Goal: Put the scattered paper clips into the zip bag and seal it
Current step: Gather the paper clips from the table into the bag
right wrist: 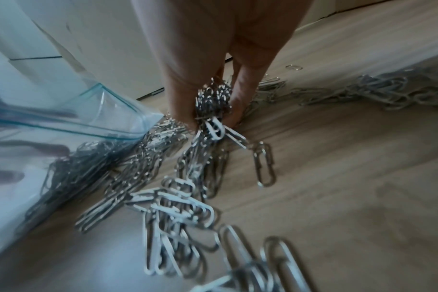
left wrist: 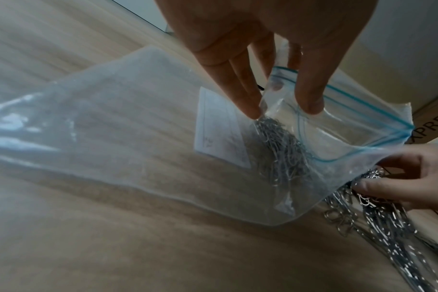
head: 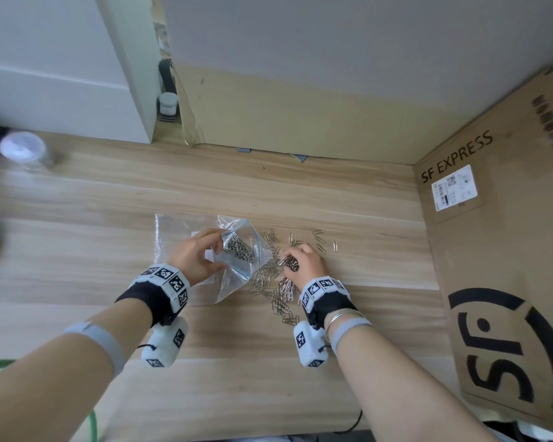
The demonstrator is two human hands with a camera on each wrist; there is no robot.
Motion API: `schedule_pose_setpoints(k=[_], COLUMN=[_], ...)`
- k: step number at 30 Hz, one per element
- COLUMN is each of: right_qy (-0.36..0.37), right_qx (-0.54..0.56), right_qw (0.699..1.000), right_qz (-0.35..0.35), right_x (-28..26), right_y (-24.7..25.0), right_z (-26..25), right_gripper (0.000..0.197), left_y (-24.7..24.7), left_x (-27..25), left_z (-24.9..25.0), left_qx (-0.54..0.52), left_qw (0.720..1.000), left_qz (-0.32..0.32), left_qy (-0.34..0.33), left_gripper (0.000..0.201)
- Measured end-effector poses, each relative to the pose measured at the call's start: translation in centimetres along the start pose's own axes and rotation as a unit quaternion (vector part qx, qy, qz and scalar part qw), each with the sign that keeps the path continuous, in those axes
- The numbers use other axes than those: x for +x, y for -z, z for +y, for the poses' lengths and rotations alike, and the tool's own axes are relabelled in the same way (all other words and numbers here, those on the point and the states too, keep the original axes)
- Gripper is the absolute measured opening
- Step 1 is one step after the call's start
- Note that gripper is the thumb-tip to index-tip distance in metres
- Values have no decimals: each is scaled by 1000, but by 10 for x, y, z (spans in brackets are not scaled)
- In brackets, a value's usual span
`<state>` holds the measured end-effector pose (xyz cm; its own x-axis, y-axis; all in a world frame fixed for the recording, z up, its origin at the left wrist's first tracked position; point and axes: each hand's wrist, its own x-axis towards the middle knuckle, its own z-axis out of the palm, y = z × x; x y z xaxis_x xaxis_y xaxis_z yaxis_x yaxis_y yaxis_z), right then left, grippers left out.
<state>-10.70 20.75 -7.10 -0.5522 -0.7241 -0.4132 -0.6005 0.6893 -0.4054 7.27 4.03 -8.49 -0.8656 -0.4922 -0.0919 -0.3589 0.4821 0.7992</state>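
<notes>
The paper clips (head: pixel 273 283) lie mostly in a loose silver heap on the wooden tabletop (head: pixel 300 362), just right of the zip bag (head: pixel 237 260), with a few strays farther right toward the cardboard box (head: pixel 505 282). A dark clump of clips already sits inside the bag, near its mouth. The bag is clear plastic with a blue zip strip; its open mouth is lifted and turned toward the heap, while the rest of it lies flat on the tabletop to the left, a white paper label showing through it.

The left hand (head: pixel 198 255) pinches the upper lip of the bag's mouth between thumb and fingers (left wrist: pixel 310 98), holding it open. The right hand (head: pixel 304 261) is curled around a bunch of clips just beside the bag's mouth, fingertips down in the heap, with more clips trailing from the bunch onto the tabletop.

A white-lidded jar (head: pixel 24 149) stands at the far left.
</notes>
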Motion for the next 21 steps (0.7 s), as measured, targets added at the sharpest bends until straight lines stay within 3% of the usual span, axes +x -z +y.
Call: schedule_pose_setpoints(k=[9,14,17,21], right_qy=[-22,69,141,179], right_qx=[42,88,100,70], right_qw=[998,991,984,981], right_qz=[27,67,48,12], right_x=[1,6,12,17], right_y=[22,44,38,13], right_z=[-3,-43,-70,-89], right_gripper=[12,13,13,12], left_y=[-1,-1,0,5], left_x=[-1,3,2,1], left_z=[-1,3,7,11], left_qx=[-31,-77,-104,-135], left_qw=[999,996,992,987], left_qz=[-7,-3,-3,0], left_qy=[10,43,72,91], left_gripper=[53,50,51,53])
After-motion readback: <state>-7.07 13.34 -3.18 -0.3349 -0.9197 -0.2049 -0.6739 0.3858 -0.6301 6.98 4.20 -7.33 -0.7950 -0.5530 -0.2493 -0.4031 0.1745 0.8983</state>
